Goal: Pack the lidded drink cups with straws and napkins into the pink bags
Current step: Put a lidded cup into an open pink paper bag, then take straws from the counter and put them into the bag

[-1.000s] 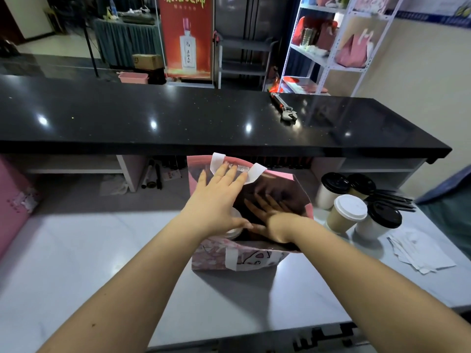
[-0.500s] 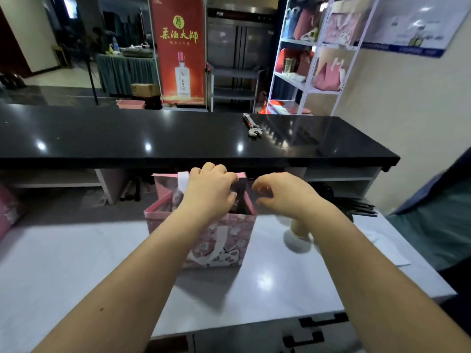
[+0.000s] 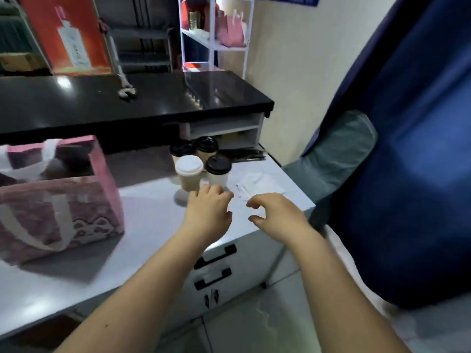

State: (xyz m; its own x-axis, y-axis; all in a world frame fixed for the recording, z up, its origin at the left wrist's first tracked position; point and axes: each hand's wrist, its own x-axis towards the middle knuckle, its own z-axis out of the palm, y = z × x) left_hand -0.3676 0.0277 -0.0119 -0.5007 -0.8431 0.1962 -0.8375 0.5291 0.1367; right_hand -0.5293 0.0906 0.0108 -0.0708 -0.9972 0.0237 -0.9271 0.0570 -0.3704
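A pink bag (image 3: 58, 205) with white handles stands open at the left of the white table (image 3: 142, 220), something dark inside it. Several lidded cups cluster at the back right: a white-lidded cup (image 3: 189, 174), a black-lidded cup (image 3: 218, 169) and two more black-lidded cups (image 3: 196, 149) behind. White napkins (image 3: 260, 186) lie right of the cups, black straws (image 3: 244, 155) behind them. My left hand (image 3: 209, 212) hovers just in front of the cups, fingers loosely curled, holding nothing. My right hand (image 3: 277, 217) hovers over the near napkins, fingers spread and empty.
A black counter (image 3: 142, 103) with a wrench (image 3: 126, 91) runs behind the table. A blue chair back (image 3: 413, 149) stands close on the right. Drawers with black handles (image 3: 215, 256) are under the table edge. A white shelf rack (image 3: 216, 34) holds pink bags.
Both hands left the pink bag's top and moved right toward the cups and napkins. The view swung right, so the bag now sits at the left.
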